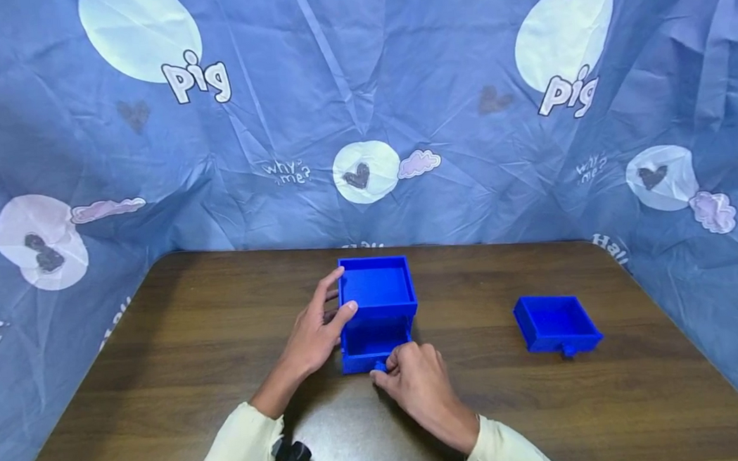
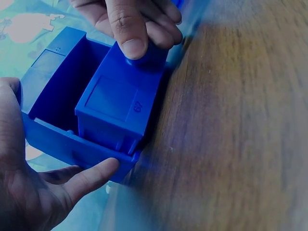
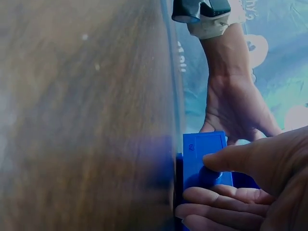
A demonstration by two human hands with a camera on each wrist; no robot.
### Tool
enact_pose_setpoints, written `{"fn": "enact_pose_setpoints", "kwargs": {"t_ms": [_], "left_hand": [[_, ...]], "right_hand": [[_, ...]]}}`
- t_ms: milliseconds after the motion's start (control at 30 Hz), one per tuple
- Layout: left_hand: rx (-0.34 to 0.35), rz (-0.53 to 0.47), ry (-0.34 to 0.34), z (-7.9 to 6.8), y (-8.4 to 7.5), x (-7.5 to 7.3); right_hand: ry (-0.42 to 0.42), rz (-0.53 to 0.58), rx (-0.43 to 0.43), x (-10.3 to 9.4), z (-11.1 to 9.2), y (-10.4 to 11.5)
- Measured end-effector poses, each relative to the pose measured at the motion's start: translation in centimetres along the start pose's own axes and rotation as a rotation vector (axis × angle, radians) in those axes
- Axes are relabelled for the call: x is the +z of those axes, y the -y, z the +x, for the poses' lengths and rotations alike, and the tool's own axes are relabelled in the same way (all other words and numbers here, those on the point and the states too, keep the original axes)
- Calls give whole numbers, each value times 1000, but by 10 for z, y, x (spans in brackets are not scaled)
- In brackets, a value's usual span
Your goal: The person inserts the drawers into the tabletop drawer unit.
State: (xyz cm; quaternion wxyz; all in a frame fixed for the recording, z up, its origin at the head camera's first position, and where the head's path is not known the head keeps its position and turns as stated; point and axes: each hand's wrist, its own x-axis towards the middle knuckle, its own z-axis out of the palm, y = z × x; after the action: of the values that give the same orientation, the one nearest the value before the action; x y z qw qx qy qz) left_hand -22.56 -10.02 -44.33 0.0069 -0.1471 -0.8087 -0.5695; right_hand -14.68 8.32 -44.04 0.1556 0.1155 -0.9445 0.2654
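In the head view, looks forward and down from farther off over table [image 1: 221, 303] and cloth [image 1: 273, 109]; in both wrist views, sits close, tilted sideways, sharing the drawer front [image 2: 113, 96].

Your sleeves [image 1: 236, 450] are cream, the cabinet [image 1: 375, 286] and the drawer at right [image 1: 544, 344] blue, the table [image 1: 192, 340] wood-grained brown, the far cloth [image 1: 361, 100] blue with grey hearts [image 1: 358, 177].

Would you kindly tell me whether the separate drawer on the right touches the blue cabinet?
Apart: in the head view, a wide strip of brown tabletop lies between the separate drawer and the blue cabinet.
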Motion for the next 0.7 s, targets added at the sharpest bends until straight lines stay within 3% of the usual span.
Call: {"fn": "enact_pose_setpoints", "kwargs": {"t_ms": [233, 700], "left_hand": [[2, 15, -4, 0, 0, 0], [-5, 16, 0, -1, -1, -1]], "right_hand": [[22, -2, -1, 2, 3, -2], [-36, -5, -14, 6, 5, -4]]}}
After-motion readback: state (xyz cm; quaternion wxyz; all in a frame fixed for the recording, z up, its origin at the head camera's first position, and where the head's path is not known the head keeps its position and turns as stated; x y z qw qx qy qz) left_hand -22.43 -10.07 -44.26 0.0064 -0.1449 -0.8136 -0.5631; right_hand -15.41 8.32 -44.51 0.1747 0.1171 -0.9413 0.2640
